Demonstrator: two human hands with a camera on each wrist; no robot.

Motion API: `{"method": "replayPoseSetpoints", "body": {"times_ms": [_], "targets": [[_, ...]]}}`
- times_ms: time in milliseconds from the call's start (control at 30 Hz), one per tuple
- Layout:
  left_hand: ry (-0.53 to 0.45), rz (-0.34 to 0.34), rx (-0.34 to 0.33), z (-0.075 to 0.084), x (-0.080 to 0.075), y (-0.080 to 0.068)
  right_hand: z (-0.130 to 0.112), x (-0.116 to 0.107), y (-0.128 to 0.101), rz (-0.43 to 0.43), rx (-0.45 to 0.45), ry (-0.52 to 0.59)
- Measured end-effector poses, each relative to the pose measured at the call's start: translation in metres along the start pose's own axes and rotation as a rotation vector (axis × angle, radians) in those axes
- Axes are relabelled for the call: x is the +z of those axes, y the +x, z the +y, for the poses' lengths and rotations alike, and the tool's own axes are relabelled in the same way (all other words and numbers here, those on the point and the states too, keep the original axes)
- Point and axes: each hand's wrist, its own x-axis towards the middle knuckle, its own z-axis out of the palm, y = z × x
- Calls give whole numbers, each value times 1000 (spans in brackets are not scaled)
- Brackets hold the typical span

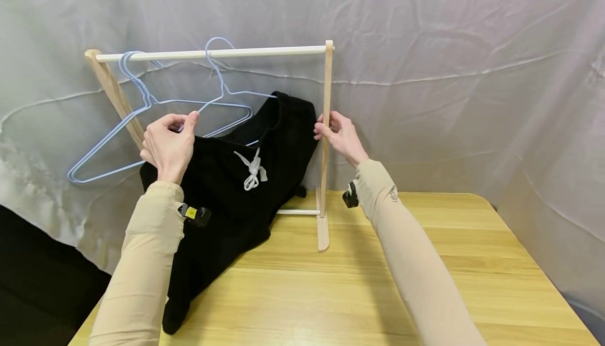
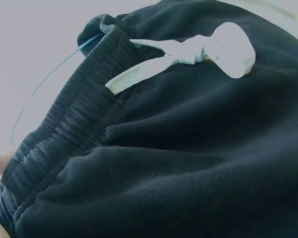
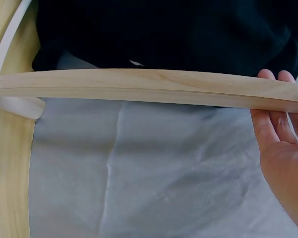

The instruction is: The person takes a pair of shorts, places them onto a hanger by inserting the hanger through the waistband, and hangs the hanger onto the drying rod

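A crumpled grey fabric backdrop [image 1: 425,73] fills the rear of the scene behind a light wooden table [image 1: 425,283]. On the table stands a small wooden clothes rack with a white horizontal rail [image 1: 212,53] and pale upright posts. A pair of black fleece trousers with a ribbed waistband [image 1: 227,188] is draped over a hanger on the rack, the waist raised between the two hands and the legs trailing down onto the tabletop and over its near left edge. Two light blue wire hangers hook over the rail: the empty one [image 1: 113,136] hangs at the left end, tilted, and the second [image 1: 227,102] runs into the trousers' waistband; the left wrist view shows a thin blue wire emerging from the waistband's far end. A white drawstring tied in a knot [image 1: 253,170] hangs at the front of the waist. The left hand [image 1: 169,146] is curled, pinching the left end of the waistband, just beside the hanger wire. The right hand [image 1: 340,136] holds the waistband's right end at the rack's right post; in the right wrist view its fingers [image 3: 275,114] lie straight against the post, and whether they pinch the cloth cannot be told. Both forearms wear beige sleeves.
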Motion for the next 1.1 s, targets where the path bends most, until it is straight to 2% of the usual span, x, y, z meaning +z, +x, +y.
{"method": "replayPoseSetpoints", "body": {"times_ms": [500, 900, 1033, 1100], "targets": [[16, -33, 18, -14, 7, -2, 0, -2, 0, 4, 16, -4], [40, -55, 47, -17, 7, -5, -1, -2, -1, 6, 14, -11], [59, -50, 75, -17, 6, -7, -1, -1, -1, 1, 10, -11], [62, -44, 112, -17, 5, -8, -1, -1, -1, -4, 15, -5]]}}
